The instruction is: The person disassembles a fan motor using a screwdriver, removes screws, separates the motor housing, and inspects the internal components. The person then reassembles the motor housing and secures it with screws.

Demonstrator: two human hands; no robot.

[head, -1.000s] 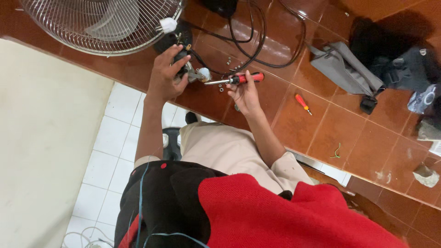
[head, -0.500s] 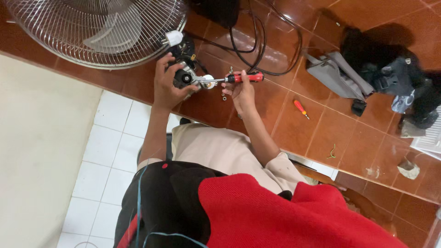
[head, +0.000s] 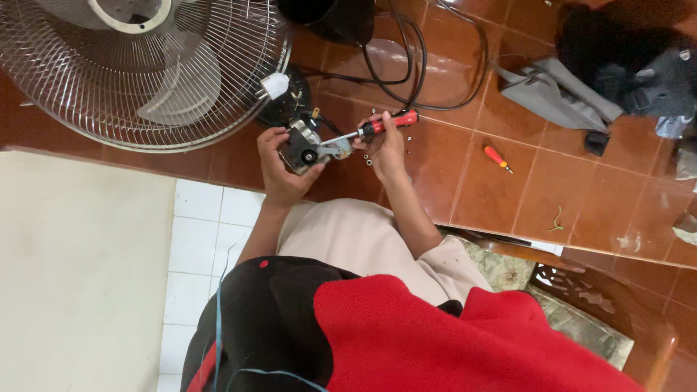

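- A small metal motor assembly (head: 308, 147), grey with a dark round hub on its face, is held up in the air above the brown tiled floor (head: 465, 181), just below the rim of the fan.
- The left hand (head: 279, 167) is wrapped around the assembly from beneath, fingers curled closed on its body, which keeps the hub face turned toward the tool.
- The right hand (head: 385, 145) is closed around the red-and-black handle of a screwdriver (head: 374, 129); the shaft runs leftward and its tip meets the side of the assembly, so the two hands press toward each other.
- Held this way, the part is steadied against the push of the tool rather than resting on the floor.
- A few tiny dark pieces lie on the tiles just beside the right hand; they look like loose screws, though they are too small to tell for sure.
- A black cable (head: 417, 65) loops across the tiles behind the hands, and a white plug (head: 274, 86) sits against the fan's edge.
- The wire-caged fan (head: 138, 72) lies flat at the upper left, pale blades visible through the grille.
- A second, smaller red screwdriver (head: 496, 157) lies well apart to the right.
- A grey bag (head: 555, 91) sits farther right, beside dark fabric.
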